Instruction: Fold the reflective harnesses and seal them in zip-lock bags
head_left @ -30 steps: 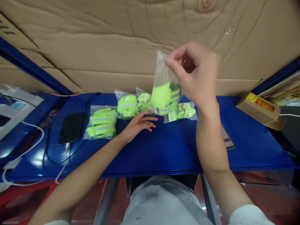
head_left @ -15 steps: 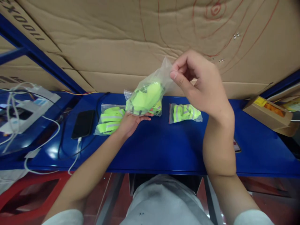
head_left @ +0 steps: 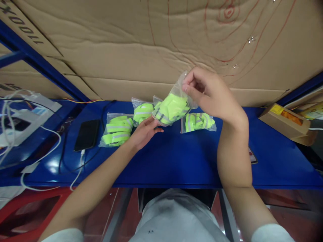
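Observation:
Between my two hands a clear plastic bag [head_left: 173,107] hangs tilted above the table, with neon-yellow reflective straps bundled inside. My right hand [head_left: 205,90] pinches its upper corner between thumb and fingers. At the bag's lower left end, my left hand [head_left: 146,131] grips the edge, its thumb on the plastic and other fingers partly underneath. Behind the held bag lies another bag of yellow straps [head_left: 142,112], partly covered. A bag of folded straps [head_left: 117,131] rests to the left of my left hand, and one more bag [head_left: 199,121] lies below my right hand.
On the left of the blue table [head_left: 161,164] are a black phone [head_left: 87,134] on a white cable and a power strip [head_left: 32,117] with tangled cords. A cardboard box [head_left: 285,122] stands at right. Cardboard [head_left: 113,60] walls the back; a red stool [head_left: 32,208] is lower left.
The held bag has come down and swung rightward, uncovering more of the bag behind it. My right hand has lowered with its corner; my left hand has shifted slightly lower.

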Motion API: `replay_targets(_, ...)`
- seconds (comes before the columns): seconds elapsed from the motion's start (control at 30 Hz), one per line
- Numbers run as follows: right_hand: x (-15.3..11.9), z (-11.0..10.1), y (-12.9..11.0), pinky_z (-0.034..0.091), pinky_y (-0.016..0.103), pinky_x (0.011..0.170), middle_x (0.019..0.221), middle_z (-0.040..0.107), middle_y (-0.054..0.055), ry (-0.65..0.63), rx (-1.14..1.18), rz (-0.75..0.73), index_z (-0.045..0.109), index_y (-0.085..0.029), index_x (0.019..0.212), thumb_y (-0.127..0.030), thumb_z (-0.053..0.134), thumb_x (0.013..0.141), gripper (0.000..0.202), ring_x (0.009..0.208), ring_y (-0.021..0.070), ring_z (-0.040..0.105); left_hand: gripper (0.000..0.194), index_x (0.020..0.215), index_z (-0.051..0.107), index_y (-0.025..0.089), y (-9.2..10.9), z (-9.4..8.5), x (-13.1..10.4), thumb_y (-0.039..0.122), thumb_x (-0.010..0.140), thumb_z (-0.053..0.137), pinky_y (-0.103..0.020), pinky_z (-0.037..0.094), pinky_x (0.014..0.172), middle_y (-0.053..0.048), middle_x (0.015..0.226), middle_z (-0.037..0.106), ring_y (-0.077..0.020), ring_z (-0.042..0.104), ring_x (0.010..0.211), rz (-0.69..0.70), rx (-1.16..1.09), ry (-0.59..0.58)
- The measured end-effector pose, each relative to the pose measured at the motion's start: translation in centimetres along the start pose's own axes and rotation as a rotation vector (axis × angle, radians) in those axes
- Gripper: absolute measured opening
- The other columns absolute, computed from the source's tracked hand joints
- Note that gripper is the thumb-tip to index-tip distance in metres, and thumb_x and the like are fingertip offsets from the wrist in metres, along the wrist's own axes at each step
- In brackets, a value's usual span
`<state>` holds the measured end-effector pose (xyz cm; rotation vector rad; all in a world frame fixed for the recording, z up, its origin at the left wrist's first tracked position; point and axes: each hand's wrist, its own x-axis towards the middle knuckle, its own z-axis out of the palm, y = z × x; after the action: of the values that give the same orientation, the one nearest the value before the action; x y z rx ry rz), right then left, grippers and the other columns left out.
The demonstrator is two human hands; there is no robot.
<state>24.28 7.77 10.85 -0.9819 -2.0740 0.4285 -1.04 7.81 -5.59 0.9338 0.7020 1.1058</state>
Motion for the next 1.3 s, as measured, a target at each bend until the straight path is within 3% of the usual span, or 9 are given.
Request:
replay_targets(0.1, 0.3, 0.7, 0.1, 0.044, 0.026, 0.063, 0.073, 0.056, -0.004, -0.075, 0.204, 0.009, 0.055, -0.024, 0.085, -0.028, 0.063, 0.102, 0.019, 0.064, 0.0113, 0.053, 0.037, 0.106, 0.079, 0.019, -1.2, 0.4, -0.2, 0.035, 0.076, 0.095, -0.031, 0.062, 0.082, -0.006, 0.107, 0.079, -0.0188, 0.073, 0.094, -0.019, 0.013, -0.033)
replay_targets(0.27, 0.7, 1.8, 0.4, 0.044, 0.025, 0.055, 0.066, 0.057, -0.006, -0.029, 0.302, 0.106, 0.053, -0.025, 0.086, -0.031, 0.065, 0.101, 0.02, 0.057, 0.0116, 0.058, 0.063, 0.12, 0.075, 0.018, -1.9, 1.3, -0.7, 0.068, 0.081, 0.082, -0.04, 0.066, 0.076, -0.014, 0.115, 0.08, -0.0319, 0.078, 0.102, -0.123, -0.003, -0.105)
replay_targets(0.43, 0.4, 1.4, 0.6, 0.042, 0.022, 0.05, 0.071, 0.063, -0.005, -0.155, 0.256, 0.143, 0.057, -0.022, 0.086, -0.025, 0.063, 0.099, 0.015, 0.054, 0.0088, 0.06, 0.049, 0.117, 0.072, 0.017, -2.1, 1.2, -1.0, 0.052, 0.085, 0.086, -0.035, 0.066, 0.076, -0.013, 0.104, 0.082, -0.0299, 0.081, 0.097, -0.17, -0.016, -0.117)
replay_targets(0.57, 0.2, 0.8, 0.2, 0.044, 0.021, 0.053, 0.069, 0.06, -0.006, -0.174, 0.3, 0.117, 0.055, -0.022, 0.088, -0.026, 0.061, 0.1, 0.015, 0.054, 0.0079, 0.06, 0.065, 0.129, 0.067, 0.023, -2.1, 1.4, -1.4, 0.056, 0.079, 0.09, -0.038, 0.068, 0.081, -0.012, 0.123, 0.079, -0.0319, 0.079, 0.107, -0.175, -0.038, -0.118)
replay_targets(0.73, -0.1, 1.4, -1.6, 0.042, 0.02, 0.055, 0.067, 0.056, -0.009, -0.438, 0.372, 0.01, 0.053, -0.021, 0.086, -0.024, 0.06, 0.101, 0.016, 0.056, 0.0063, 0.057, 0.068, 0.139, 0.063, 0.033, -1.8, 2.5, -2.1, 0.053, 0.08, 0.09, -0.054, 0.067, 0.095, -0.009, 0.15, 0.064, -0.036, 0.064, 0.135, -0.118, -0.025, -0.103)
replay_targets(0.83, -0.1, 1.9, -2.5, 0.043, 0.02, 0.057, 0.066, 0.054, -0.009, -0.538, 0.427, -0.004, 0.05, -0.021, 0.083, -0.021, 0.059, 0.101, 0.02, 0.057, 0.0059, 0.055, 0.06, 0.126, 0.069, 0.03, -1.8, 2.6, -2.0, 0.05, 0.075, 0.094, -0.047, 0.066, 0.092, -0.006, 0.135, 0.069, -0.0299, 0.066, 0.124, -0.071, -0.02, -0.068)
replay_targets(1.07, 0.0, 1.1, -1.0, 0.045, 0.024, 0.052, 0.064, 0.058, -0.007, -0.24, 0.372, 0.211, 0.053, -0.023, 0.088, -0.028, 0.06, 0.1, 0.014, 0.054, 0.0113, 0.062, 0.066, 0.126, 0.067, 0.034, -1.6, 2.4, -1.4, 0.051, 0.07, 0.097, -0.024, 0.053, 0.064, -0.001, 0.115, 0.067, -0.0122, 0.061, 0.082, -0.024, -0.022, 0.046)
replay_targets(1.23, 0.0, 2.3, -2.0, 0.044, 0.027, 0.053, 0.067, 0.062, -0.005, -0.399, 0.296, 0.243, 0.053, -0.023, 0.083, -0.027, 0.061, 0.096, 0.016, 0.055, 0.0125, 0.06, 0.092, 0.143, 0.059, 0.044, -0.7, 2.5, -2.2, 0.053, 0.061, 0.101, -0.025, 0.056, 0.07, -0.003, 0.143, 0.063, -0.0204, 0.067, 0.105, 0.039, 0.07, 0.065)
replay_targets(1.3, 0.4, 2.6, -2.1, 0.044, 0.027, 0.058, 0.073, 0.064, -0.003, -0.33, 0.209, 0.213, 0.054, -0.023, 0.08, -0.023, 0.06, 0.095, 0.016, 0.065, 0.0135, 0.06, 0.086, 0.14, 0.061, 0.044, -0.5, 2.2, -2.2, 0.049, 0.064, 0.1, -0.026, 0.058, 0.079, -0.001, 0.15, 0.06, -0.0244, 0.065, 0.121, 0.069, 0.107, 0.108)
